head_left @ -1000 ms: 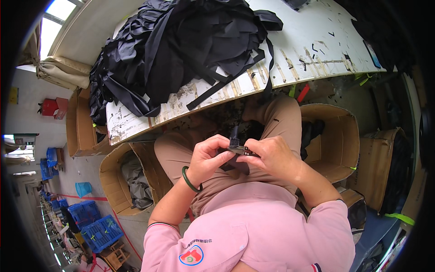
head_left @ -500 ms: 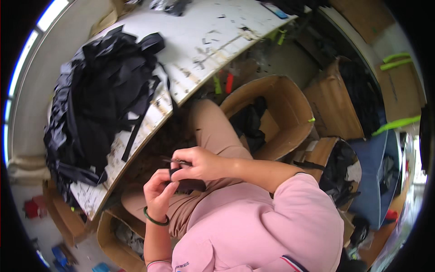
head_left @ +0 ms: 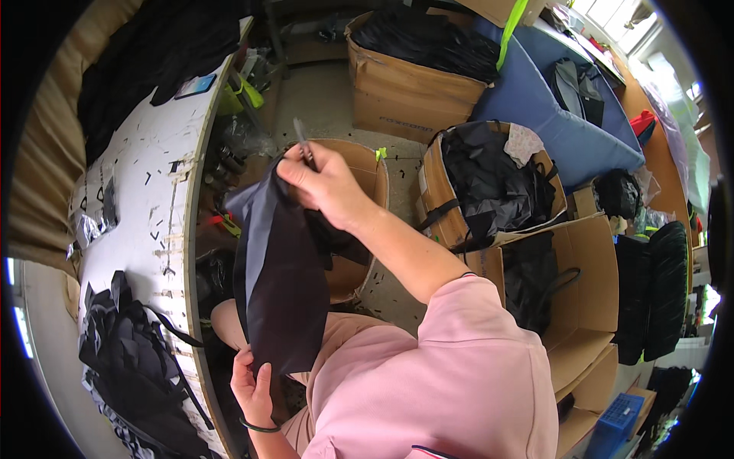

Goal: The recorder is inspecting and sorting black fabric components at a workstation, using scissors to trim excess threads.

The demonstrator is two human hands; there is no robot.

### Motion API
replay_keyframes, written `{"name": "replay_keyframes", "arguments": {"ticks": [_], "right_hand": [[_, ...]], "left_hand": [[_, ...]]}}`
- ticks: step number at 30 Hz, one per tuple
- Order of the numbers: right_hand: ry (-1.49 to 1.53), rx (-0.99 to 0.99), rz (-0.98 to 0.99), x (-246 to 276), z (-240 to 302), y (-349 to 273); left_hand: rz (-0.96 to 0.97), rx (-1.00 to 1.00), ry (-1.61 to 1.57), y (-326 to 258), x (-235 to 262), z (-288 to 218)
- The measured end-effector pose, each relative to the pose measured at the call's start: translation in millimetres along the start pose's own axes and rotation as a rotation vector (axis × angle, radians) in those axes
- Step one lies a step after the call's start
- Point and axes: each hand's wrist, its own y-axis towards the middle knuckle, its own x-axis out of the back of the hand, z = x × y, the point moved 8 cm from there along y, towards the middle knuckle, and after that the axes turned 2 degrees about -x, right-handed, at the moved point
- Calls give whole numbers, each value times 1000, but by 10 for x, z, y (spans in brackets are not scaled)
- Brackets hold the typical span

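My right hand is raised over an open cardboard box, pinching the top corner of a dark piece of fabric together with a thin grey pen-like tool. The fabric hangs down, black with a greyish-blue side showing at the upper left. My left hand, a dark band on its wrist, grips the fabric's lower edge near my lap. I wear a pink top and tan trousers.
A worn white worktable runs along the left, with a pile of black bags and straps at its near end. Cardboard boxes filled with black fabric stand ahead and to the right. A blue crate sits at the lower right.
The view has swung right, off the table toward the boxes. Both hands were together at my lap on a small dark item; now they are apart, stretching a dark fabric piece upward.
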Motion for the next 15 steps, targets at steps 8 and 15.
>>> {"name": "replay_keyframes", "arguments": {"ticks": [8,15], "right_hand": [[-842,168,-478,2108,-82,56],[-1433,-96,-660,3826,637,-476]], "left_hand": [[197,69,269,339,-324,322],[245,130,451,498,-190,722]]}}
